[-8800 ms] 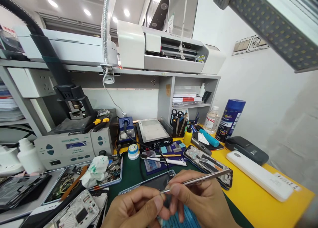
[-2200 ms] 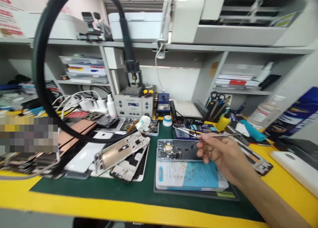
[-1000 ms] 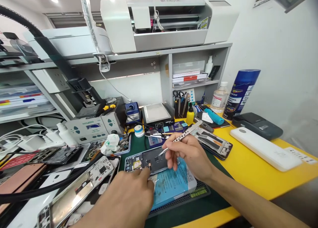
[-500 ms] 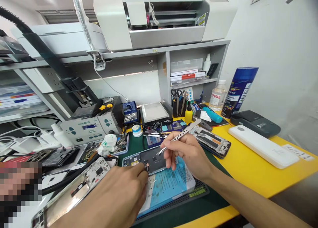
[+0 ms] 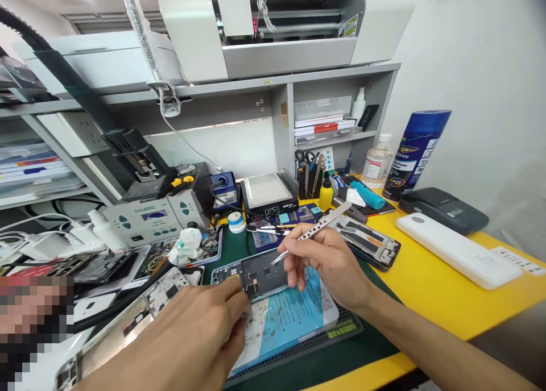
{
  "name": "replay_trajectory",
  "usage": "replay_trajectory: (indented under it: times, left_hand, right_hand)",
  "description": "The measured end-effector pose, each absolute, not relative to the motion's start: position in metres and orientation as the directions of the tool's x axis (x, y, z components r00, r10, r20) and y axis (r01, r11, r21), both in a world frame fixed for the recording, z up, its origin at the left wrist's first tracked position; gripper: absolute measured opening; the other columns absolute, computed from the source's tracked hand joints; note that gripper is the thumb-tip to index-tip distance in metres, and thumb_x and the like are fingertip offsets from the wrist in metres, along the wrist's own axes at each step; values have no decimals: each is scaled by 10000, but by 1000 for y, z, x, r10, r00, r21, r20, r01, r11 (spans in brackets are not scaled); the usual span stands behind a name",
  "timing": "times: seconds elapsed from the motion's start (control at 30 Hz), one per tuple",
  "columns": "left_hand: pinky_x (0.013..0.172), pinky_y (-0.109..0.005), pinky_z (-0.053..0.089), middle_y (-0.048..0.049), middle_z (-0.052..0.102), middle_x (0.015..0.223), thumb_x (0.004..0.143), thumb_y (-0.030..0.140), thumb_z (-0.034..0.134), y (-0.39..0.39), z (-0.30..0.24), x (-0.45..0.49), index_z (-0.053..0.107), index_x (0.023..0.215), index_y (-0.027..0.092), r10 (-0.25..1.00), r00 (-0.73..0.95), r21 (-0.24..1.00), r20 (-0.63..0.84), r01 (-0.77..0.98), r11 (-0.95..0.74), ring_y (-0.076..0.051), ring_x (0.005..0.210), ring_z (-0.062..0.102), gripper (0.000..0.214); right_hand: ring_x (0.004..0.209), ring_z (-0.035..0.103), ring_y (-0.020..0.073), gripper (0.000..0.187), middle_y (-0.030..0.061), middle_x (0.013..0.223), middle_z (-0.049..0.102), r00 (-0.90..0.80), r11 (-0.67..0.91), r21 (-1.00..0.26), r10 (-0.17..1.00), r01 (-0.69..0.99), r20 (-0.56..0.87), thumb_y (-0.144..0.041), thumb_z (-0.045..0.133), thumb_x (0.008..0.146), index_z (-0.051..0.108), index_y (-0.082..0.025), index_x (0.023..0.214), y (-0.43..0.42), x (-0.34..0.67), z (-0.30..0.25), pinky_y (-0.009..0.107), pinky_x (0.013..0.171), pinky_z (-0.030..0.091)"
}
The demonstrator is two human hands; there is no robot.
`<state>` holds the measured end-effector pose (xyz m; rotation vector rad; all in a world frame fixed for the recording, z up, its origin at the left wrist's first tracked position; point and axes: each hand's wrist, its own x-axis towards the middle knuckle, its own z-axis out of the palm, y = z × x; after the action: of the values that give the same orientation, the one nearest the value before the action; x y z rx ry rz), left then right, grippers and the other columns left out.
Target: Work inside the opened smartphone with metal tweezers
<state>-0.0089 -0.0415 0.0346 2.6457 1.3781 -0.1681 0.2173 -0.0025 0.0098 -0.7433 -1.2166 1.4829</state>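
Note:
My right hand [image 5: 330, 260] is closed around silver tweezers [image 5: 323, 223] with a row of holes. Their tips point down-left, over the dark inside of an opened phone housing [image 5: 256, 267]. The housing lies across the top of a blue-and-white flat package [image 5: 294, 314]. My left hand [image 5: 200, 317] is at the housing's near left end, fingers curled together. Its fingertips are hidden, so what they pinch, if anything, does not show. Under my left forearm lies another opened phone frame [image 5: 108, 345] with a circuit board.
A second opened phone [image 5: 367, 240] lies right of my right hand. Behind stand a heating plate [image 5: 267, 191], a yellow bottle [image 5: 326, 195] and a solder station [image 5: 156, 217]. A blue spray can [image 5: 416, 152] and white power bank [image 5: 456, 252] are at right. A pixelated patch covers the lower left.
My left hand has drawn slightly left and down along the phone housing. The right hand keeps the tweezers over the housing. The whole view has shifted a little.

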Motion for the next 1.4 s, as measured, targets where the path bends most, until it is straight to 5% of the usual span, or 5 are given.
replay_trajectory:
  times: [0.3,0.5,0.7,1.13,1.4]
  left_hand:
    - [690,-417,492,-67,745,987,925,123,445,-39,46,27,694,967,222,783,575,-21,-238,803,-596,-307,829,755,271]
    - [589,-386,380,-63,739,840,910,153,442,-33,43,29,653,825,236,774,597,-17,-211,790,-613,-295,702,720,242]
    - [586,-356,362,-24,730,798,804,154,488,-29,36,23,615,765,250,793,582,53,-180,811,-583,-260,674,688,164]
    - [641,-289,399,12,711,861,855,173,514,-27,49,13,641,816,248,835,530,220,-146,840,-495,-175,689,609,153]
    - [588,-276,320,41,558,676,867,256,526,-25,56,4,620,811,258,903,404,370,-145,869,-329,-167,610,468,110]
  right_hand:
    - [453,628,154,210,15,597,654,-265,57,-941,952,-335,152,-356,722,776,690,-150,753,0,217,7,199,378,468]
    - [460,629,152,213,17,602,655,-257,69,-942,953,-327,159,-355,713,786,695,-144,763,0,218,9,196,383,470]
    - [460,630,155,211,17,599,648,-254,65,-947,955,-315,150,-350,711,783,684,-143,749,-2,218,12,197,383,462]
    - [463,629,155,228,14,608,647,-257,60,-956,957,-288,137,-375,711,785,673,-153,753,-1,218,11,207,389,467]
    - [493,641,155,277,35,669,676,-287,56,-979,951,-194,112,-420,724,825,677,-147,809,-2,217,12,207,396,463]
